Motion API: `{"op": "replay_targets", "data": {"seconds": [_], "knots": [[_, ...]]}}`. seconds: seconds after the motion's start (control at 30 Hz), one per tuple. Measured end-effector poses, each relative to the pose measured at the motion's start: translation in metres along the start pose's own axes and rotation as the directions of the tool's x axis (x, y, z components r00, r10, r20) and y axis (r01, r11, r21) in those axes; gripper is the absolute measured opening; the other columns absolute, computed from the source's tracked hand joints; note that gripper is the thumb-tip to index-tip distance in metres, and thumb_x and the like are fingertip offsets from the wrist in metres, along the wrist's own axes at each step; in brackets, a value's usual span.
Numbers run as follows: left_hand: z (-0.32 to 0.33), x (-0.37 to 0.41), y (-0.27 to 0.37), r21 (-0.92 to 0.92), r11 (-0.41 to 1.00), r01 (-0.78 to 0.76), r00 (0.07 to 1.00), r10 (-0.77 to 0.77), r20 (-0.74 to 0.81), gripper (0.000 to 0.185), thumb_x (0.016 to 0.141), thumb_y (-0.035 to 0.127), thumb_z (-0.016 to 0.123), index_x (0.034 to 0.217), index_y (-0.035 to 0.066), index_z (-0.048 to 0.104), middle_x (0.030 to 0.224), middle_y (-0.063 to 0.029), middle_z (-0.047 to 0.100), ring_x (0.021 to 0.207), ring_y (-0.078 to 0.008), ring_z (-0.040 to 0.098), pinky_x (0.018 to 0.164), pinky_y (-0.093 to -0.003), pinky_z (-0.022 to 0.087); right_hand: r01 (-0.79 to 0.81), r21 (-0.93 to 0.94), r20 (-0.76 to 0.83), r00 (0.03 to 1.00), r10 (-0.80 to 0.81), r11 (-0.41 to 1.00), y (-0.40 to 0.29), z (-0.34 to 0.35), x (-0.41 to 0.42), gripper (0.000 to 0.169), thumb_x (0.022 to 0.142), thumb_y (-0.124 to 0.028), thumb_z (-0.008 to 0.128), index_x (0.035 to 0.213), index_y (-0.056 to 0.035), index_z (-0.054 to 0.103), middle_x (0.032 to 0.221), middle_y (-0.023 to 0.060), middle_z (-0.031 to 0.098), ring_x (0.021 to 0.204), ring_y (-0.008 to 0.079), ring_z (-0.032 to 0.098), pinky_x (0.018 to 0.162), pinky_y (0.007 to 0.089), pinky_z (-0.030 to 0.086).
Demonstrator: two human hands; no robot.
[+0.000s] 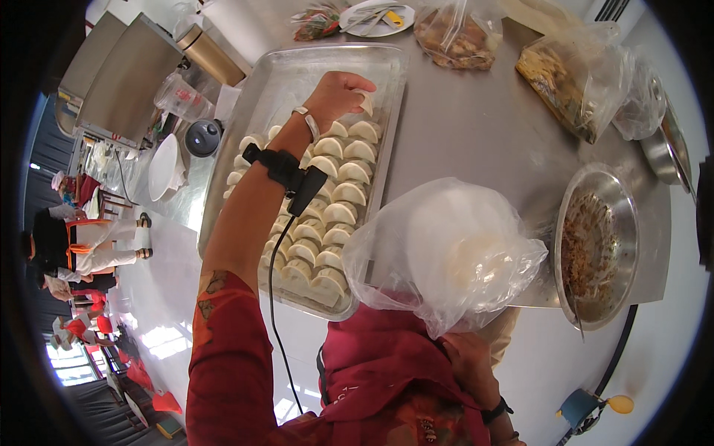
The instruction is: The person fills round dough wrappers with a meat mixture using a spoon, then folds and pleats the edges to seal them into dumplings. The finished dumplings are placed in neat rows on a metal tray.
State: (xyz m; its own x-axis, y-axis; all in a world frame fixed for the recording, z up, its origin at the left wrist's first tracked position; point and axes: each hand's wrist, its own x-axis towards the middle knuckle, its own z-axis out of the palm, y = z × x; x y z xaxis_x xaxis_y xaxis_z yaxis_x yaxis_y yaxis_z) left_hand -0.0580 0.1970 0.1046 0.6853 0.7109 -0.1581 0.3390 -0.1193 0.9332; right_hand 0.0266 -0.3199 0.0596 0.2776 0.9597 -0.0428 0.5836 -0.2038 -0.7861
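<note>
My left hand reaches over a large metal tray, pinching a pale crescent dumpling between thumb and fingers. Below it, rows of similar folded dumplings cover much of the tray. A metal bangle and a strapped black device with a cable sit on that wrist and forearm. My right hand is low by the apron, just under a clear plastic bag with a round pale stack inside. The bag hides its fingertips, so its grip is unclear.
A steel bowl of brown filling, with a utensil in it, stands at the table's right edge. Bagged food and a plate of utensils lie behind. Left are a tumbler, plastic cup and white plate. People stand farther off.
</note>
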Motion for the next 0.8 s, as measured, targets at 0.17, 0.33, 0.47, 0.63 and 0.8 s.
{"op": "replay_targets", "data": {"seconds": [0.17,0.33,0.47,0.63,0.8], "knots": [[0.012,0.013,-0.018,0.122,0.992,0.027,1.0,-0.028,0.01,0.03,0.086,-0.001,0.063,0.114,-0.002,0.073,0.088,0.001,0.067,0.074,-0.0058,0.056,0.063,-0.0216,0.046,0.003,-0.025,0.036,0.999,-0.002,1.0,0.012,0.002,0.0,0.009,0.085,-0.005,0.069,0.093,-0.0022,0.071,0.085,0.0175,0.07,0.079,0.0392,0.065,0.07,0.0466,0.051],[0.018,0.008,-0.006,0.149,0.988,0.042,0.998,-0.049,0.043,0.029,0.087,0.0,0.062,0.113,-0.001,0.074,0.089,0.0015,0.067,0.073,-0.0041,0.055,0.064,-0.0207,0.046,-0.007,-0.045,0.07,0.998,0.01,0.999,0.013,0.002,0.003,0.005,0.084,-0.005,0.069,0.088,-0.002,0.07,0.079,0.0175,0.067,0.075,0.0396,0.064,0.068,0.0475,0.05],[0.027,-0.004,0.008,0.284,0.959,-0.005,0.999,-0.005,0.032,0.032,0.088,0.0,0.059,0.116,0.002,0.073,0.096,-0.004,0.072,0.078,-0.0084,0.06,0.07,-0.0249,0.05,0.016,-0.068,0.05,0.999,-0.013,0.998,0.015,0.005,0.003,0.007,0.082,-0.004,0.068,0.089,-0.0042,0.069,0.078,0.0163,0.066,0.075,0.0378,0.064,0.066,0.0473,0.051],[0.018,0.002,-0.02,0.584,0.743,-0.328,0.941,0.313,0.13,0.038,0.085,-0.006,0.053,0.118,0.002,0.07,0.109,-0.0163,0.073,0.096,-0.0295,0.067,0.086,-0.0366,0.052,0.045,-0.116,0.099,0.995,-0.034,0.992,0.02,0.004,-0.003,0.009,0.082,-0.004,0.068,0.091,-0.0045,0.068,0.08,0.0162,0.066,0.076,0.0375,0.064,0.066,0.0471,0.051],[0.03,-0.002,-0.012,0.721,0.616,-0.317,0.94,0.308,0.149,0.044,0.084,-0.009,0.048,0.121,0.004,0.068,0.11,-0.0226,0.07,0.102,-0.0403,0.065,0.09,-0.0379,0.053,0.051,-0.043,0.007,0.999,-0.051,0.998,0.004,-0.003,0.0,0.013,0.082,-0.002,0.07,0.095,-0.0015,0.069,0.085,0.0172,0.068,0.079,0.0382,0.065,0.07,0.0466,0.052]]}}
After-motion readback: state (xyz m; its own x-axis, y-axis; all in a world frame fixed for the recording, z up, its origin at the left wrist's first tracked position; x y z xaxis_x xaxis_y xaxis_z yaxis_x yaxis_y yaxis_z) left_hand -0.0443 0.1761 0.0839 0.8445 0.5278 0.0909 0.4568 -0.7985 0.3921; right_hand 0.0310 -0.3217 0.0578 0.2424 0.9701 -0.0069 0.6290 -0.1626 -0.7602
